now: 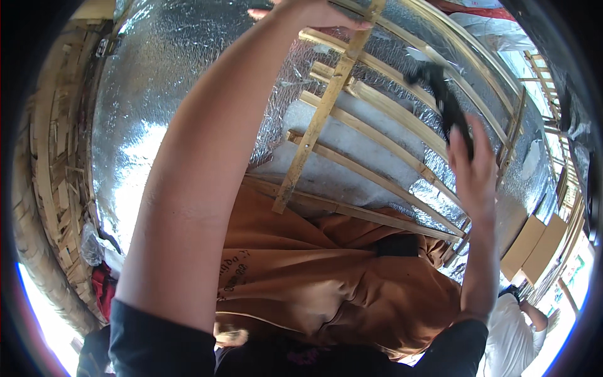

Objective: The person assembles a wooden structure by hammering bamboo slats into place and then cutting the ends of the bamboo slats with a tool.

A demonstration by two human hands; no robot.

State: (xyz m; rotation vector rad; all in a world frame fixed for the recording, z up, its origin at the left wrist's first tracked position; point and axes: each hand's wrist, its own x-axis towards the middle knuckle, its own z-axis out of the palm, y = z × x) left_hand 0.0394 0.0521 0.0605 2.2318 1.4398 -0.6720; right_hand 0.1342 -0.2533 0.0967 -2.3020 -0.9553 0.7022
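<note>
My right hand (pixel 474 173) is closed around the handle of a black hammer (pixel 447 97), raised over the wooden frame and blurred by motion. At the upper edge my left hand (pixel 314 14) is partly cut off. Its visible fingers are spread, with the thumb reaching to a slanting wooden slat (pixel 326 103). That slat crosses the ends of several pale wooden strips (pixel 383 135), and small nail heads dot it. Behind the strips lies crinkled silver foil sheeting (pixel 207 38), with a whitish patch (pixel 358 147) showing between them.
Brown cloth (pixel 377 289) with dark printing spreads below the frame. At left stands a woven bamboo wall (pixel 53 157), with a red item (pixel 102 286) near its foot. Cardboard (pixel 534 248) leans at right. A person in white (pixel 512 333) is at the lower right.
</note>
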